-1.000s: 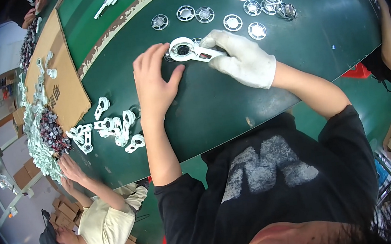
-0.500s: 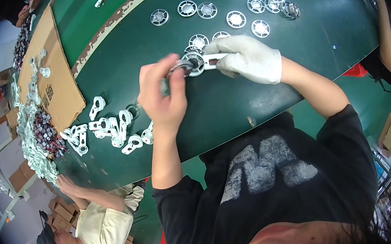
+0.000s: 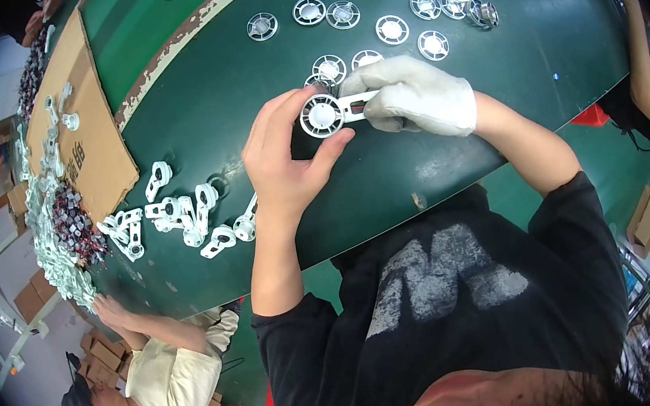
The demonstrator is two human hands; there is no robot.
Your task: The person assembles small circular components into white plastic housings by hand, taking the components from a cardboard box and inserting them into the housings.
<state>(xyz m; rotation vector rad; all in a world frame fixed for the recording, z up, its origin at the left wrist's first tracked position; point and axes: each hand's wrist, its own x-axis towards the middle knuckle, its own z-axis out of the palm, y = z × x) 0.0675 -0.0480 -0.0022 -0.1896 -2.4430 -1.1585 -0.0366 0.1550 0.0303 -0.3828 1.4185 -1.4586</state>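
My right hand (image 3: 421, 100), in a pale work glove, grips the handle of a white plastic housing (image 3: 352, 107) that looks like a small handheld fan body. A round spoked cover (image 3: 323, 115) with a shiny rim and white centre sits at the housing's round end, facing up. My bare left hand (image 3: 281, 152) pinches this cover by its rim, with the fingers at the far side and the thumb at the near side. Whether the cover is seated in the housing I cannot tell. Just beyond, similar covers (image 3: 329, 69) lie on the table, partly hidden by my hands.
Several round covers (image 3: 392, 30) are spread over the far side of the green table (image 3: 448, 157). White housings (image 3: 182, 211) lie in a loose group to the left. Beyond them are a cardboard sheet (image 3: 86, 142) and a heap of parts. A person (image 3: 168, 373) works at the lower left.
The round cover, tilted and blurred in my left hand before, now lies flat over the housing's round end. My left hand has turned, its thumb now at the near rim.
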